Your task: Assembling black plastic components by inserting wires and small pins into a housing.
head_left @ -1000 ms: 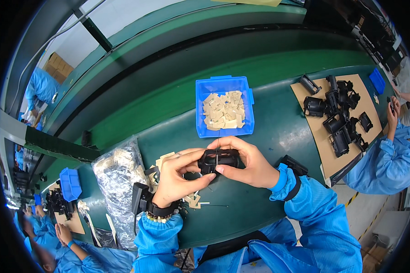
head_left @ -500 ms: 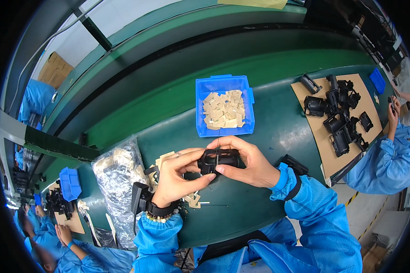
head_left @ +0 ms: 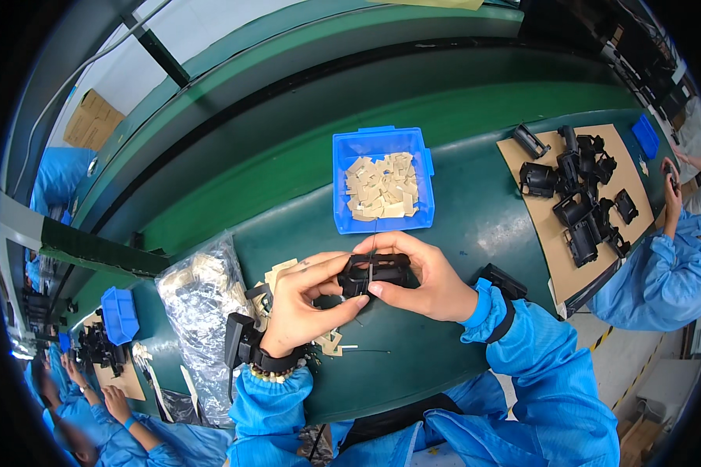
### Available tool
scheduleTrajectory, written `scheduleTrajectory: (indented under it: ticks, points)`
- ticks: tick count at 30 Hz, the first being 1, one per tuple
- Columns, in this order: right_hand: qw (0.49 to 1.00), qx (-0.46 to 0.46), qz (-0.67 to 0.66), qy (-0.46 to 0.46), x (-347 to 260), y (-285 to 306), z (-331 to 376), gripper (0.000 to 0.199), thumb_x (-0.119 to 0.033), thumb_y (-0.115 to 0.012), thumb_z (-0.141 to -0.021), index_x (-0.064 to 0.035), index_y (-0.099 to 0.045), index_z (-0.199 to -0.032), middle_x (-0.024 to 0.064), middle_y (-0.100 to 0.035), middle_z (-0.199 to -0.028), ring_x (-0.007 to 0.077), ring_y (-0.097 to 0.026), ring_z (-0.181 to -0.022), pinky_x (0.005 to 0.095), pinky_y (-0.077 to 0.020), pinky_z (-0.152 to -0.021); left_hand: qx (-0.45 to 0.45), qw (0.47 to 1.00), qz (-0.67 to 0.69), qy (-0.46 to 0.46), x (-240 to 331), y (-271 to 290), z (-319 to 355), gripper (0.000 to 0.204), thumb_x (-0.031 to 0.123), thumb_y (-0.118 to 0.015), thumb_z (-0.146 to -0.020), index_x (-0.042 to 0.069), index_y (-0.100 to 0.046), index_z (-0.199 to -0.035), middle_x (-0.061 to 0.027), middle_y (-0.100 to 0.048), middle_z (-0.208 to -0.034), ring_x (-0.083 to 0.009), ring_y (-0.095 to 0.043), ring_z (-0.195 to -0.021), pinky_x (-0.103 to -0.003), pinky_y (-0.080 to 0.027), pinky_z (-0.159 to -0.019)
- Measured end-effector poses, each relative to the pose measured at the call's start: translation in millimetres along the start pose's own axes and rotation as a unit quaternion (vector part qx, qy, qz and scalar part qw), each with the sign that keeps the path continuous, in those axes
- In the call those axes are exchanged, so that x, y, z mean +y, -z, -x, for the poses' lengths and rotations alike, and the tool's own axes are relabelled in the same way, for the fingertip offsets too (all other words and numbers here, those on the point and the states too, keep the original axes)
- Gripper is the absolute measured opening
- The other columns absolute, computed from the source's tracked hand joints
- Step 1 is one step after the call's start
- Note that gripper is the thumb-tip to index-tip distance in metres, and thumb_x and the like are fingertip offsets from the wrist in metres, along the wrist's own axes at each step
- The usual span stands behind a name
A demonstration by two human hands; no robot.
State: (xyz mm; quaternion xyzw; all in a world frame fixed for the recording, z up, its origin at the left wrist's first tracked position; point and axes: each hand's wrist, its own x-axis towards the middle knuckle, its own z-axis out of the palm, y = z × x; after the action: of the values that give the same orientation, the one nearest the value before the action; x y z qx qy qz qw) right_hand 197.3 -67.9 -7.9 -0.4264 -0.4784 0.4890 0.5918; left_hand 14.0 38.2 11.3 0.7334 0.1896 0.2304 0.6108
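Note:
Between my two hands is a black plastic frame-like part [head_left: 391,270] with openings in it, held just above the green table. My left hand [head_left: 308,300] grips its left end, fingers over the far edge and thumb at the near edge. On the right side my right hand [head_left: 436,280] is closed on the same part, thumb pressed against its front face. A thin strip or cord runs across the part near that thumb. Just beyond stands a blue bin [head_left: 383,226] of small beige flat pieces [head_left: 382,185]. More beige pieces [head_left: 329,342] lie beneath my left hand.
Several black plastic parts [head_left: 576,187] lie on a cardboard sheet [head_left: 533,222] at the right. A clear plastic bag [head_left: 202,311] of pale pieces rests at left. Co-workers in blue sit at right [head_left: 654,272] and far left [head_left: 148,436]. A green beam [head_left: 101,249] juts in from the left.
My hands keep nearly the same hold on the black part, which is tilted slightly. At far left a co-worker's hands have shifted; the right co-worker's hand moved a little.

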Motion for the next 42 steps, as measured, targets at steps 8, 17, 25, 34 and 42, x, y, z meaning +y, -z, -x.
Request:
scheduleTrajectory:
  ticks: [8,17,25,34,42]
  points:
    - [0.999,0.004,-0.025,-0.023,0,0,0,0.044,-0.004,-0.067,-0.086,-0.0010,-0.052,-0.126,0.0069,-0.061,-0.115,0.0132,-0.059,-0.107,0.0300,-0.0483,-0.094,0.002,1.000,0.014,0.011,-2,-2,0,0.051,-0.010,-0.073,-0.075,-0.006,-0.061,-0.124,-0.0163,-0.058,-0.124,-0.0184,-0.064,-0.103,-0.027,-0.058,-0.084]
    - [0.998,0.015,-0.002,-0.059,-3,1,0,0.046,-0.002,-0.068,-0.085,-0.0016,-0.050,-0.128,0.0067,-0.062,-0.115,0.0125,-0.058,-0.107,0.0300,-0.0468,-0.095,-0.018,0.991,0.125,0.044,-16,-2,0,0.051,-0.013,-0.067,-0.081,-0.007,-0.053,-0.129,-0.0148,-0.056,-0.126,-0.0210,-0.062,-0.109,-0.032,-0.056,-0.091]
    - [0.993,0.038,-0.086,-0.066,3,3,-2,0.041,-0.008,-0.066,-0.091,-0.0047,-0.048,-0.128,0.0032,-0.061,-0.102,0.0078,-0.056,-0.095,0.0240,-0.0453,-0.084,-0.053,0.956,0.260,0.123,-15,5,-1,0.046,-0.009,-0.058,-0.089,-0.006,-0.046,-0.133,-0.0154,-0.051,-0.131,-0.0246,-0.062,-0.110,-0.035,-0.057,-0.089]
    - [0.995,0.047,-0.088,-0.014,9,9,-1,0.041,-0.006,-0.061,-0.094,-0.0031,-0.044,-0.131,0.0083,-0.058,-0.118,0.0153,-0.055,-0.114,0.0296,-0.0451,-0.098,0.001,0.972,0.222,0.079,-16,-1,-6,0.046,-0.009,-0.063,-0.088,-0.004,-0.048,-0.131,-0.0165,-0.052,-0.131,-0.0248,-0.063,-0.106,-0.035,-0.060,-0.083]
    - [0.875,0.218,0.367,0.230,-46,45,10,0.020,-0.003,-0.064,-0.087,-0.0036,-0.067,-0.107,0.0124,-0.065,-0.111,0.0267,-0.060,-0.107,0.0372,-0.0461,-0.095,0.258,0.955,0.149,0.000,-30,65,-24,0.040,0.009,-0.053,-0.100,0.005,-0.043,-0.139,-0.0089,-0.053,-0.134,-0.0175,-0.057,-0.116,-0.032,-0.056,-0.090]
